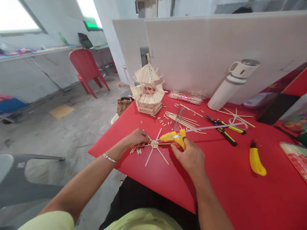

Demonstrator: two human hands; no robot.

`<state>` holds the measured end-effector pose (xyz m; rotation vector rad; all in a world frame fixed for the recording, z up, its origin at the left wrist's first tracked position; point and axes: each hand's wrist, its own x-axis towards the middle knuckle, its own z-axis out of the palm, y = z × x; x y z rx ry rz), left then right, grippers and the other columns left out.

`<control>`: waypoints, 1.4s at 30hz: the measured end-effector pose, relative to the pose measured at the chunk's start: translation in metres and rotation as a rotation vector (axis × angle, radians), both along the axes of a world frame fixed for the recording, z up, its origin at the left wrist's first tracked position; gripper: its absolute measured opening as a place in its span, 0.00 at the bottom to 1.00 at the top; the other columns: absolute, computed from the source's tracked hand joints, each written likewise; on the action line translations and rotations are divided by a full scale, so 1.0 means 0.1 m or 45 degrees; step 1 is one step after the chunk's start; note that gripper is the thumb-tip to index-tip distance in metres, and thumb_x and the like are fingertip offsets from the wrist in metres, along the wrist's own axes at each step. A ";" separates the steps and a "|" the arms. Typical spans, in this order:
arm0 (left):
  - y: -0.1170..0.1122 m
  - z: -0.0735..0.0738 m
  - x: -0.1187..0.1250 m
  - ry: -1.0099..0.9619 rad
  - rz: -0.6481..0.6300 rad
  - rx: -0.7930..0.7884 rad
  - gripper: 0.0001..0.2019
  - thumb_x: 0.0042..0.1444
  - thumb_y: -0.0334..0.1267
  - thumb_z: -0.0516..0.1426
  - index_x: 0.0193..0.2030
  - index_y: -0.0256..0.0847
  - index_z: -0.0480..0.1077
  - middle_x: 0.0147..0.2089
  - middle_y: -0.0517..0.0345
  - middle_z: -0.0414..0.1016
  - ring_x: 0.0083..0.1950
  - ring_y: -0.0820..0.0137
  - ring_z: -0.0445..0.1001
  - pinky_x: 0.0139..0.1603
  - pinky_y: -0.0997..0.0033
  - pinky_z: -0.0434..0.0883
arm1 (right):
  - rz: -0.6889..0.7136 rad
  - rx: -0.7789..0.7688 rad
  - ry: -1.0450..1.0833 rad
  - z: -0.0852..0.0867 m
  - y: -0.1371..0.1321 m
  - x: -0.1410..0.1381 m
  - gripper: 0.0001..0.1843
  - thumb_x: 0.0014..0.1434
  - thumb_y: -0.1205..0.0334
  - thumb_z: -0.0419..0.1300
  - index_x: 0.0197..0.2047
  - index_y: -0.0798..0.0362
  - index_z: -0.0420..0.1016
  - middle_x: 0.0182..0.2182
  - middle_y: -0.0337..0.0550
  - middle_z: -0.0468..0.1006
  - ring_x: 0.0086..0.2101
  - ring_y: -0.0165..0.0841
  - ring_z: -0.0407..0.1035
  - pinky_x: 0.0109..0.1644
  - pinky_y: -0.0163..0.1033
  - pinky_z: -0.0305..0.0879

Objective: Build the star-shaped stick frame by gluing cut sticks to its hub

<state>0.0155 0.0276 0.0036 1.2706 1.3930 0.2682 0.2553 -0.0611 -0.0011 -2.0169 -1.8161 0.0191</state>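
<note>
A star-shaped frame of thin wooden sticks (154, 144) lies flat near the table's front left edge, with a small hexagonal ring at its hub. My left hand (137, 138) is closed in a pinch at the frame's left side, close to the hub; whatever the fingertips hold is hidden. Wrapped in my right hand (192, 156) is a yellow hot glue gun (173, 136), its nozzle pointing left, close to the hub. A clear glue stick (213, 127) sticks out from the gun's rear. Short stick pieces (137, 150) lie below my left hand.
Behind stands a stick-built pagoda model (148, 91). Loose sticks (184, 120), a clear ruler (178, 118), a packet of sticks (187, 96), black-yellow pliers (223, 129), a yellow-handled cutter (256, 159), another stick star (236, 115) and a white flask (226, 88) occupy the red table (227, 191).
</note>
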 end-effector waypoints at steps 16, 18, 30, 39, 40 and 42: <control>0.00 -0.01 -0.01 -0.011 0.003 0.018 0.12 0.41 0.39 0.66 0.19 0.36 0.68 0.12 0.64 0.66 0.10 0.81 0.54 0.11 0.78 0.49 | -0.007 0.000 -0.001 0.00 0.01 0.00 0.21 0.56 0.41 0.56 0.37 0.52 0.72 0.30 0.43 0.78 0.29 0.35 0.70 0.30 0.37 0.50; 0.00 -0.03 -0.01 -0.015 -0.001 0.021 0.12 0.41 0.40 0.65 0.19 0.36 0.68 0.12 0.64 0.66 0.10 0.81 0.54 0.11 0.78 0.50 | -0.007 0.000 0.000 0.00 0.00 0.00 0.21 0.56 0.41 0.57 0.37 0.52 0.72 0.30 0.43 0.78 0.28 0.35 0.70 0.30 0.37 0.50; 0.00 -0.01 -0.03 -0.003 -0.039 0.019 0.15 0.39 0.45 0.66 0.21 0.36 0.70 0.14 0.64 0.67 0.11 0.81 0.54 0.12 0.78 0.50 | -0.028 -0.012 0.083 0.09 0.01 0.00 0.21 0.57 0.41 0.56 0.35 0.52 0.72 0.30 0.44 0.78 0.30 0.36 0.71 0.30 0.37 0.49; -0.34 0.30 -0.18 0.229 0.125 0.391 0.15 0.44 0.47 0.61 0.22 0.36 0.68 0.16 0.67 0.59 0.16 0.81 0.52 0.18 0.78 0.50 | -0.034 -0.033 0.176 0.30 -0.09 0.02 0.19 0.59 0.44 0.56 0.41 0.51 0.73 0.34 0.46 0.79 0.32 0.36 0.72 0.31 0.37 0.52; -0.43 0.34 -0.22 0.273 0.117 0.427 0.13 0.44 0.45 0.60 0.20 0.36 0.67 0.15 0.67 0.58 0.17 0.81 0.52 0.19 0.77 0.50 | -0.028 -0.031 0.178 0.31 -0.10 0.02 0.19 0.59 0.44 0.56 0.42 0.51 0.73 0.35 0.46 0.79 0.33 0.37 0.73 0.31 0.37 0.52; -0.59 0.38 -0.29 0.364 0.088 0.503 0.10 0.43 0.40 0.59 0.19 0.36 0.67 0.16 0.66 0.59 0.19 0.79 0.54 0.21 0.77 0.52 | -0.030 -0.041 0.175 0.32 -0.13 0.02 0.19 0.60 0.44 0.56 0.42 0.51 0.73 0.35 0.46 0.80 0.33 0.37 0.73 0.31 0.37 0.53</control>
